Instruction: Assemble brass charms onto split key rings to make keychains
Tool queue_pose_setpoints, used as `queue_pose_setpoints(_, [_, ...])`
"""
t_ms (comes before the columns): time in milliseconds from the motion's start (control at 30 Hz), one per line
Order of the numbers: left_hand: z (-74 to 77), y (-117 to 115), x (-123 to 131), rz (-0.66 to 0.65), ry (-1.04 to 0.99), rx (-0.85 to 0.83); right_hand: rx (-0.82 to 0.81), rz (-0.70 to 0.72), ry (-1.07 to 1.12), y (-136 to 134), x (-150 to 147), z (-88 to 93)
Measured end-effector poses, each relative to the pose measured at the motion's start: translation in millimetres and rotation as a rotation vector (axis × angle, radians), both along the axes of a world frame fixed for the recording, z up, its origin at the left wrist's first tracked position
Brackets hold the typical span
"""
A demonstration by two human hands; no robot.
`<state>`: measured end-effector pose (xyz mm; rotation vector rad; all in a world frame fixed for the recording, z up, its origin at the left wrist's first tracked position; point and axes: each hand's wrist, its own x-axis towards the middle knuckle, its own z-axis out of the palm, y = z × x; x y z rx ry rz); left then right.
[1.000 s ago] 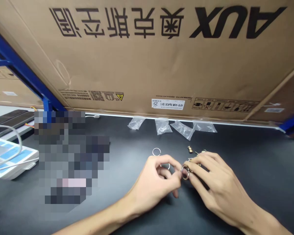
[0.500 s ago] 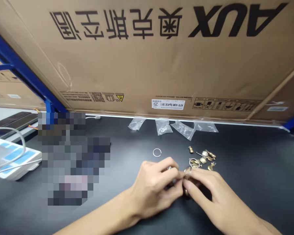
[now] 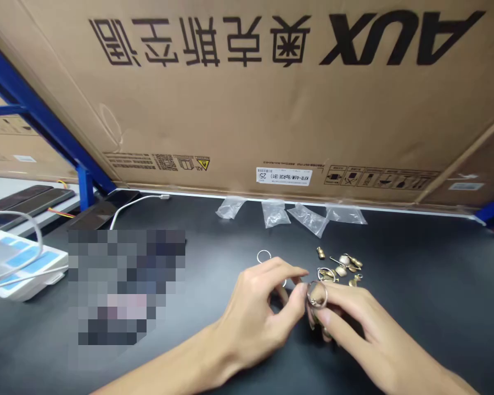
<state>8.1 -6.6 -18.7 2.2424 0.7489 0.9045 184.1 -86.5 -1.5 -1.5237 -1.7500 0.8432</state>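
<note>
Pinched between the thumb and fingers of the right hand [image 3: 366, 326], a metal ring [image 3: 326, 297] sits just beside the thumb tip of the left hand [image 3: 257, 312], whose thumb and forefinger are parted. Brass-coloured charms [image 3: 341, 271] lie beyond the right hand, four clear bags [image 3: 275, 214] farther back.

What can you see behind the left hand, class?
Behind the left hand: a silver ring, then clear plastic bags. The hand covers some tabletop, so anything there cannot be seen.
</note>
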Motion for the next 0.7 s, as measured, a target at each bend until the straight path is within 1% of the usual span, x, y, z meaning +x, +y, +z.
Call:
queue_pose_setpoints(33, [1.5, -2, 2, -0.011, 0.012, -0.179, 0.064, 0.021, -0.047, 0, -1, -2.5])
queue_pose_setpoints(67, [2.6, -4, 4, -0.028, 0.021, -0.320, 0.106, 0.038, -0.084, 1, -2, -5.0])
queue_pose_setpoints(100, [2.9, -4, 5, -0.041, 0.022, -0.401, 0.126, 0.048, -0.117, 1, -2, -7.2])
queue_pose_setpoints(133, [2.4, -4, 5, -0.048, 0.021, -0.425, 0.126, 0.048, -0.140, 1, -2, -8.8])
queue_pose_setpoints(167, [1.0, -3, 4, -0.044, 0.019, -0.392, 0.112, 0.044, -0.151, 1, -2, -9.7])
queue_pose_setpoints(200, [-0.9, -1, 2, -0.034, 0.027, -0.309, 0.084, 0.041, -0.148, 1, -2, -9.6])
queue_pose_setpoints(300, [-6.1, 3, -3, -0.046, 0.052, 0.067, -0.012, 0.021, -0.061, 1, -3, -5.6])
queue_pose_setpoints(333, [-6.5, 4, -4, -0.064, 0.040, 0.144, -0.038, 0.009, -0.018, 1, -4, -3.7])
queue_pose_setpoints(367, [-6.0, 3, -4, -0.075, 0.015, 0.158, -0.058, -0.002, 0.023, 1, -5, -2.1])
queue_pose_setpoints(400, [-4.8, 2, -4, -0.079, -0.021, 0.108, -0.074, -0.015, 0.060, 1, -5, -0.9])
queue_pose_setpoints(467, [-1.5, -1, -2, -0.079, -0.087, -0.084, -0.107, -0.033, 0.114, 0, -6, -0.1])
queue_pose_setpoints(500, [-0.4, -3, 0, -0.087, -0.113, -0.149, -0.140, -0.037, 0.136, 0, -5, -0.5])
queue_pose_setpoints(533, [-0.1, -3, 0, -0.098, -0.134, -0.166, -0.189, -0.031, 0.161, 0, -5, -1.1])
queue_pose_setpoints(567, [-0.8, -2, 0, -0.117, -0.150, -0.134, -0.248, -0.016, 0.191, 0, -4, -1.8])
queue_pose_setpoints(600, [-2.4, -1, 0, -0.135, -0.165, -0.057, -0.308, 0.003, 0.223, 0, -3, -2.3])
queue_pose_setpoints(700, [-9.8, 5, -4, -0.177, -0.150, 0.227, -0.432, 0.058, 0.314, 1, 2, -1.7])
